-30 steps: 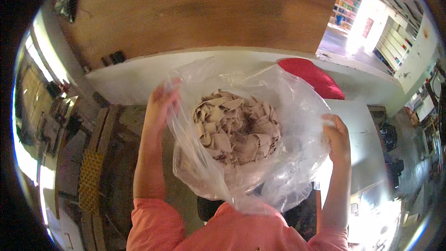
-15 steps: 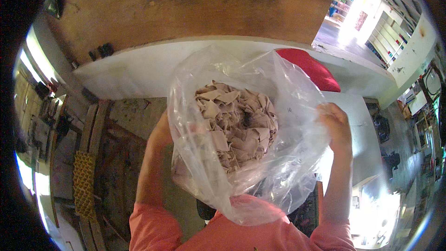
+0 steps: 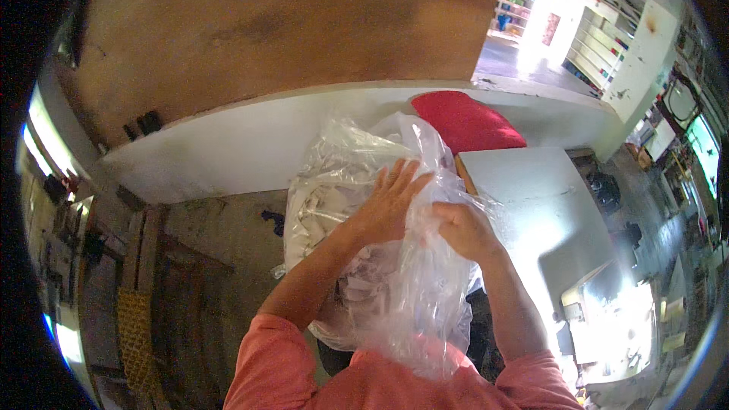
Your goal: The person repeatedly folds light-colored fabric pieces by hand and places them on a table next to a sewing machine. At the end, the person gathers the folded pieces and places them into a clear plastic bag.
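A large clear plastic bag (image 3: pixel 437 296) stands in front of my chest, its top gathered and folded over to the right. Through the film show crumpled beige cloth pieces (image 3: pixel 363 288), blurred by the plastic. My left hand (image 3: pixel 389 203) lies flat across the top of the bag with its fingers stretched out. Just to its right, my right hand (image 3: pixel 465 229) is closed, its curled fingers gripping the bunched film of the bag's mouth. The bag's opening is hidden under the folds.
A red cushion-like thing (image 3: pixel 467 123) sits behind the bag. To the right stands a light grey table (image 3: pixel 539 182), with a bright white machine-like object (image 3: pixel 611 326) nearer me. A low white wall (image 3: pixel 205 152) runs behind; a yellow textured strip (image 3: pixel 137 334) is at left.
The bag's mouth, wide apart before with the beige pieces in plain sight, is now gathered over them. Both hands moved inward from the bag's sides to its top.
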Demonstrator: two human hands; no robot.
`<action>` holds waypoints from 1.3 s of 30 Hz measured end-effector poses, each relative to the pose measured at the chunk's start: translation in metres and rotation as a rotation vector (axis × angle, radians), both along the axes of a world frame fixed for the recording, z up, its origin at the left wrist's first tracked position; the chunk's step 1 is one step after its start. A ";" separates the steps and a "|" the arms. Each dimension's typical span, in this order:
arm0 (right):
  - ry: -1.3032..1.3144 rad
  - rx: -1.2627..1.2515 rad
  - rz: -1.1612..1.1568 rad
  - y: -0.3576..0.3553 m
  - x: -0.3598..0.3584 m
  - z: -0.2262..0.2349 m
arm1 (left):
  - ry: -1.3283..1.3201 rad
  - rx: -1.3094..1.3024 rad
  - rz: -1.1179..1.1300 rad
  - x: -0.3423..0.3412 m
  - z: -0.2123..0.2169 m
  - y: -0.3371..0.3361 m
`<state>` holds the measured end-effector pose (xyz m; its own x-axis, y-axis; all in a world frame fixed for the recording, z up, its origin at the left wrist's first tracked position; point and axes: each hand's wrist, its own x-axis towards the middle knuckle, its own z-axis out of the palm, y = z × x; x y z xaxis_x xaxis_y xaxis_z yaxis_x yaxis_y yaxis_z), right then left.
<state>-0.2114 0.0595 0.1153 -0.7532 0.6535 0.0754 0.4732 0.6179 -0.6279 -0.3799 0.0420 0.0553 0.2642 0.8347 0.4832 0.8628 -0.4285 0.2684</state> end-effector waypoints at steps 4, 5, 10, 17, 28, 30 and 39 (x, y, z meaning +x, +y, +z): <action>0.119 0.093 0.127 -0.017 0.006 0.017 | -0.419 -0.095 -0.324 -0.004 -0.037 0.014; 0.251 0.126 0.137 -0.019 0.010 0.016 | -0.499 -0.078 -0.280 -0.005 -0.040 0.018; 0.313 -0.247 0.092 -0.058 0.041 0.007 | -1.194 -0.244 -0.112 -0.058 -0.036 0.028; 0.494 -0.192 -0.379 0.008 0.014 -0.064 | -0.718 0.156 -0.320 0.041 0.044 -0.032; 0.452 -0.297 -0.477 0.027 0.009 -0.069 | -0.358 0.045 -0.284 -0.034 0.074 -0.106; 0.475 -0.298 -0.457 0.038 0.006 -0.062 | -0.107 -0.209 0.100 -0.024 0.048 -0.116; 0.540 -0.312 -0.450 0.052 0.004 -0.055 | -0.026 -0.242 0.108 -0.047 -0.024 0.026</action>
